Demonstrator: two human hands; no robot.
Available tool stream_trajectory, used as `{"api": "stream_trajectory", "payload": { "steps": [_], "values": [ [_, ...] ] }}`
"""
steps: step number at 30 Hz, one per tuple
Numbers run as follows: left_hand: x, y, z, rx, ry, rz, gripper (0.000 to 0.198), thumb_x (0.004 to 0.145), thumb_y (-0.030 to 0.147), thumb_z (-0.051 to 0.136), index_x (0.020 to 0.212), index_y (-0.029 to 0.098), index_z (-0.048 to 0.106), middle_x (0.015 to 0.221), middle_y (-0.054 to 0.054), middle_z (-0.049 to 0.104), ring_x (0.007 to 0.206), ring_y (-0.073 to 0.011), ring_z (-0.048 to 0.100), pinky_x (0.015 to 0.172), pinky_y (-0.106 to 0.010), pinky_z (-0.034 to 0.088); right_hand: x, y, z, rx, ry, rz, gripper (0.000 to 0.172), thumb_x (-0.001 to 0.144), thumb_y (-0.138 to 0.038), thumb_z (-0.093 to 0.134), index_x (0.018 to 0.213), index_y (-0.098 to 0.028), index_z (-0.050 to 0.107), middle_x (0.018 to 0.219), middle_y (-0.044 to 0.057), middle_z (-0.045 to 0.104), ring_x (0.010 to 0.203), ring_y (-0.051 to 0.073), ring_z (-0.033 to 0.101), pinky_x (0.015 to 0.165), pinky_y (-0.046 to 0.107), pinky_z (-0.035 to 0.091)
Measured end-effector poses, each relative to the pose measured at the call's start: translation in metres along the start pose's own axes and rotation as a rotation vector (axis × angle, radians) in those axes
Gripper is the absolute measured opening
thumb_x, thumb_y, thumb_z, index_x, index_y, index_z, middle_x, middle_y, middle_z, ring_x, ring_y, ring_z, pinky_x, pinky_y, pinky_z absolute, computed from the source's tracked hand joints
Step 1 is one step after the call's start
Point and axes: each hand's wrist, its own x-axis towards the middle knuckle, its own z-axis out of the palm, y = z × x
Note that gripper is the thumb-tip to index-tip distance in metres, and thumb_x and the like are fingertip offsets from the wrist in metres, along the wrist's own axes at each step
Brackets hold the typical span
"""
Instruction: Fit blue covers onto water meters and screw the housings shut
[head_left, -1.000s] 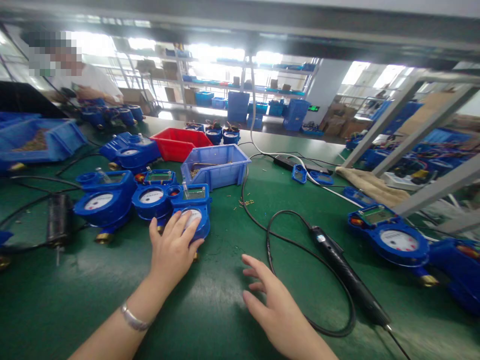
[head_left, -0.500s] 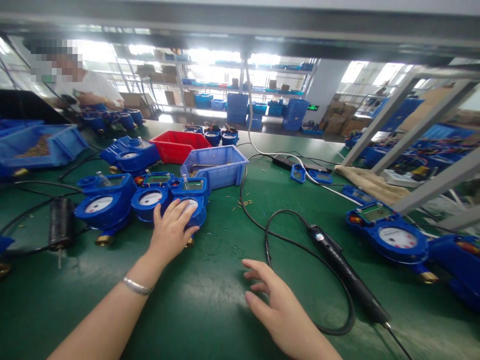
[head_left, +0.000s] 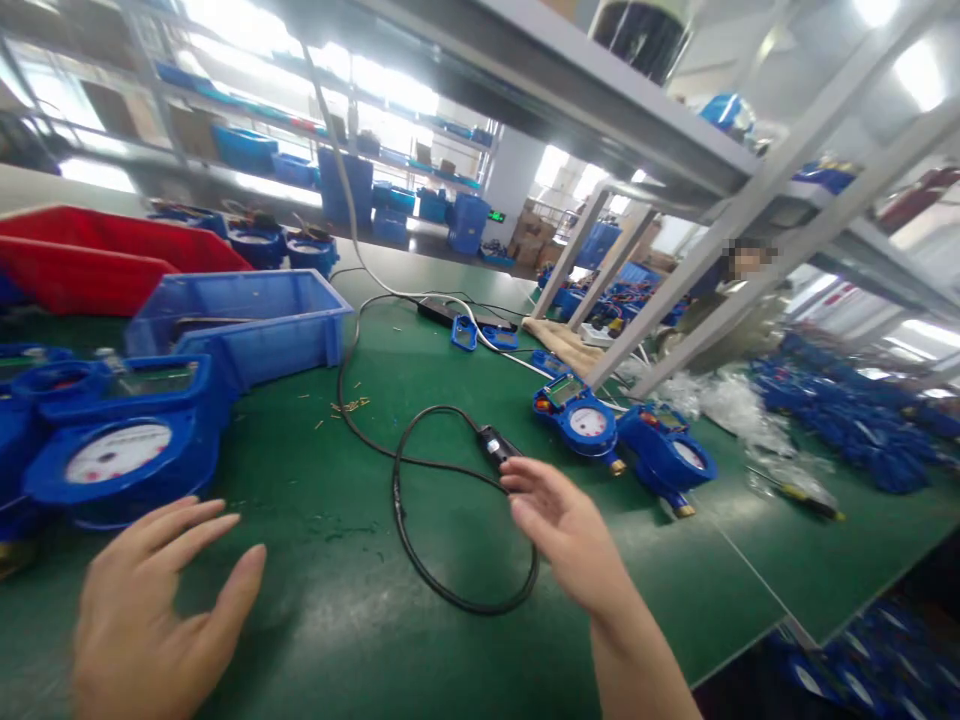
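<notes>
My left hand [head_left: 150, 610] hovers open and flat over the green table, just in front of a blue water meter [head_left: 120, 450] with a white dial, not touching it. My right hand [head_left: 570, 530] is open, fingers spread, above the black electric screwdriver [head_left: 496, 446], whose looped black cable [head_left: 420, 540] lies on the mat; most of the tool is hidden behind the hand. Two more blue water meters [head_left: 585, 420] lie side by side to the right of that hand.
A blue bin [head_left: 247, 320] and a red bin [head_left: 90, 255] stand at the left rear. Metal frame struts [head_left: 660, 290] rise at the right. The table's front edge [head_left: 750, 640] drops off at lower right. Small brass screws [head_left: 349, 405] lie scattered.
The view has swung right and moved closer. My left hand has come off the blue water meter and pulled back. My right hand has moved forward over the screwdriver.
</notes>
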Motion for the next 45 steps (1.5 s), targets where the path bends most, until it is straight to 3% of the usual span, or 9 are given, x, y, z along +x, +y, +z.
{"api": "stream_trajectory", "payload": {
  "steps": [4,6,11,15,19,30,34,40,45],
  "values": [
    [-0.011,-0.011,0.017,0.100,-0.128,0.060,0.026,0.078,0.039,0.054,0.093,0.017,0.058,0.093,-0.010,0.061,0.087,-0.0280,0.060,0.084,-0.043,0.046,0.064,0.032,-0.075,-0.098,0.459,0.053,0.033,0.081,-0.021,0.055,0.113,-0.013,0.053,0.115,0.012,0.057,0.111,0.023,0.052,0.101,0.044,0.038],
    [-0.010,-0.011,0.019,0.105,-0.137,0.066,0.026,0.079,0.038,0.054,0.093,0.017,0.057,0.092,-0.009,0.061,0.085,-0.0270,0.060,0.083,-0.041,0.047,0.099,0.046,-0.105,-0.144,0.549,0.137,0.033,0.085,-0.022,0.057,0.116,-0.013,0.051,0.124,0.011,0.050,0.116,0.026,0.047,0.098,0.049,0.038],
    [-0.005,-0.005,0.016,0.117,-0.214,0.070,0.024,0.081,0.035,0.053,0.096,0.018,0.055,0.093,-0.008,0.059,0.087,-0.0252,0.059,0.085,-0.039,0.047,0.155,0.066,-0.133,-0.117,0.384,0.408,0.029,0.089,-0.029,0.055,0.114,-0.014,0.053,0.116,0.009,0.054,0.099,0.021,0.056,0.084,0.041,0.050],
    [-0.001,-0.004,0.013,0.142,-0.242,0.095,0.023,0.082,0.034,0.053,0.098,0.018,0.053,0.093,-0.007,0.058,0.087,-0.0242,0.059,0.083,-0.037,0.048,0.161,0.073,-0.135,-0.010,0.207,0.534,0.027,0.090,-0.030,0.054,0.111,-0.013,0.054,0.106,0.007,0.058,0.089,0.017,0.060,0.075,0.035,0.053],
    [0.002,0.001,0.014,0.131,-0.260,0.082,0.022,0.084,0.034,0.051,0.098,0.017,0.052,0.094,-0.008,0.057,0.088,-0.0237,0.058,0.082,-0.037,0.048,0.151,0.076,-0.132,0.050,0.191,0.550,0.026,0.090,-0.029,0.054,0.110,-0.013,0.055,0.103,0.007,0.059,0.085,0.016,0.060,0.072,0.033,0.053],
    [-0.007,0.011,0.017,-0.023,-0.242,0.020,0.018,0.084,0.026,0.049,0.099,0.017,0.054,0.095,-0.009,0.060,0.091,-0.0219,0.059,0.082,-0.036,0.050,0.096,0.045,-0.104,0.265,0.497,0.463,0.016,0.089,-0.025,0.055,0.098,-0.011,0.057,0.080,0.001,0.061,0.060,0.009,0.058,0.056,0.024,0.051],
    [-0.007,0.017,0.015,-0.113,-0.274,-0.113,0.022,0.083,0.031,0.049,0.098,0.018,0.056,0.094,-0.009,0.062,0.087,-0.0215,0.061,0.081,-0.037,0.051,0.071,0.007,-0.085,0.437,0.491,0.355,0.028,0.065,-0.011,0.071,0.089,-0.016,0.057,0.070,-0.004,0.063,0.052,0.009,0.058,0.051,0.020,0.050],
    [0.004,0.034,0.003,-0.422,-0.467,-0.547,0.044,0.078,0.046,0.053,0.113,0.019,0.049,0.111,-0.011,0.062,0.097,-0.0251,0.061,0.086,-0.043,0.050,0.021,-0.028,0.011,0.658,0.158,0.425,0.052,0.044,-0.017,0.080,0.090,-0.014,0.057,0.075,0.003,0.067,0.054,0.015,0.061,0.051,0.024,0.051],
    [0.021,0.043,-0.007,-0.693,-0.567,-0.599,0.076,0.073,0.048,0.060,0.135,0.021,0.027,0.140,-0.014,0.041,0.126,-0.0294,0.041,0.102,-0.046,0.038,-0.012,-0.027,0.097,0.792,-0.105,0.523,0.066,0.046,-0.020,0.080,0.105,-0.013,0.051,0.086,0.007,0.067,0.068,0.021,0.064,0.063,0.031,0.052]
  ]
}}
